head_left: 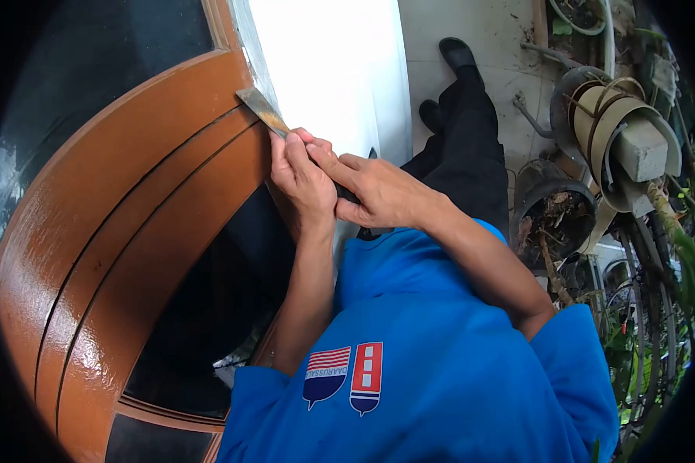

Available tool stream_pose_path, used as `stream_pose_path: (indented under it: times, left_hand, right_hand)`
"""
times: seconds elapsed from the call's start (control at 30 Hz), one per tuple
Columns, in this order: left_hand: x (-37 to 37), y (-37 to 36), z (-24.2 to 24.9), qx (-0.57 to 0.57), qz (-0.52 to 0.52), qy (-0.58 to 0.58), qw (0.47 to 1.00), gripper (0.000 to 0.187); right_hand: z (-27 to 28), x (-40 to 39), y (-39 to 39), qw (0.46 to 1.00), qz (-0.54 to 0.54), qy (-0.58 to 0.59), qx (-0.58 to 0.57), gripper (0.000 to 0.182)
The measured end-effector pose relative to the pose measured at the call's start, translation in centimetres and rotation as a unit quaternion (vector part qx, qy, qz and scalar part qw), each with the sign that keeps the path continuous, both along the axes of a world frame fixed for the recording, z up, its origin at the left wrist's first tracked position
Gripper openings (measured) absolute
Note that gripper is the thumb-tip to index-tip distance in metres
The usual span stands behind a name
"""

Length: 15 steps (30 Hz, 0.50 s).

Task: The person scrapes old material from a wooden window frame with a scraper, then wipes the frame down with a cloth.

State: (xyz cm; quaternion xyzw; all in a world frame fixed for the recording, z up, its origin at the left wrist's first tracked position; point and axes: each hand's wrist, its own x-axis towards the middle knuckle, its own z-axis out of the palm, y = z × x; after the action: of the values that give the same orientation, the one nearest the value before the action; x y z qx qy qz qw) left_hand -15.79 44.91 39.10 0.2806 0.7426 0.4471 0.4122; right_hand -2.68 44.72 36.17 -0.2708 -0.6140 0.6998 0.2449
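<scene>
A metal scraper [262,112] is at upper centre, over the edge of a varnished wooden panel [131,174]. Left hand [307,185] and right hand [386,191] close around it. Judged light, stiff; best held behind the blade.

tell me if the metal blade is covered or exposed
Exposed: the metal blade juts out beyond the left hand and right hand, bare metal showing over the brown wood. Whether its edge touches, cannot tell.

Room leftward over brown panel [150,135]; pots [587,112] obstruct far right.
</scene>
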Motion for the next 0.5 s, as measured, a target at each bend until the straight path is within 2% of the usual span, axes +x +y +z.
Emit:
stream_pose_path:
  times: [0.1, 0.27, 0.33, 0.5]
  left_hand:
    - [0.1, 0.0, 0.0, 0.005, 0.000, 0.004, 1.000, 0.018]
    - [-0.1, 1.6, -0.2, 0.016, 0.003, -0.031, 0.999, 0.015]
    - [-0.1, 1.1, -0.3, 0.014, -0.004, -0.022, 1.000, 0.016]
    - [-0.8, 2.5, -0.8, 0.012, -0.018, -0.001, 1.000, 0.016]
  right_hand:
    - [-0.4, -0.1, -0.2, 1.000, -0.014, 0.007, 0.002, 0.086]
    - [-0.9, -0.5, 1.1, 0.999, -0.035, -0.001, 0.020, 0.085]
    - [-0.3, 0.0, 1.0, 1.000, -0.016, -0.005, 0.000, 0.084]
    - [-1.3, -1.0, 1.9, 0.998, -0.056, 0.009, 0.030, 0.084]
